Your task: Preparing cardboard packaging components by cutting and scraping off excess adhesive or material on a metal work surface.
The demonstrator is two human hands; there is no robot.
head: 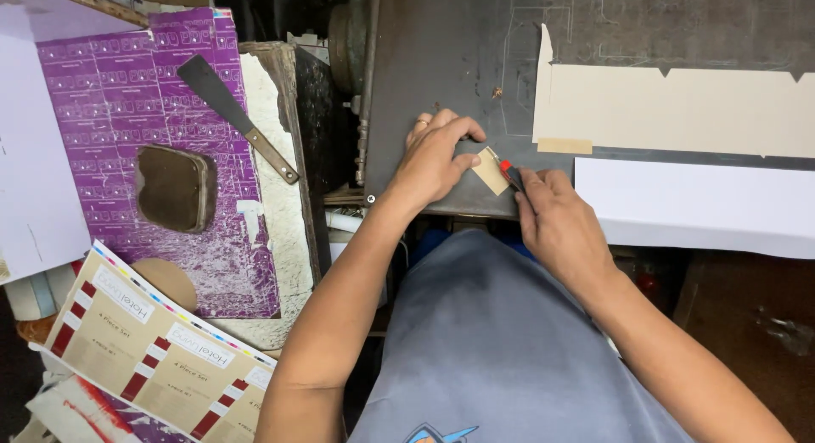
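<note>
Right hand (pixel 556 222) cuts tan card piece (pixel 490 171) at plate edge (pixel 441 207), left hand (pixel 433 154) pinning.

Far to the left of the left hand (pixel 437 154) lies a flattened purple carton sheet (pixel 127 95) — glossy, gridded with pale panels. Below it, a tan printed sheet (pixel 153 358) carries white labels and red bars — colour strip along its edge.

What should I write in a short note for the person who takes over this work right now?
Left hand: presses the small tan cardboard piece flat on the dark grey metal work plate.
Right hand: grips a red-tipped cutter knife, tip touching the piece's right edge.
Nearby: large beige card sheet and white paper sheet to the right.
Done: piece positioned. Left: whether the cut is finished cannot be told.
</note>
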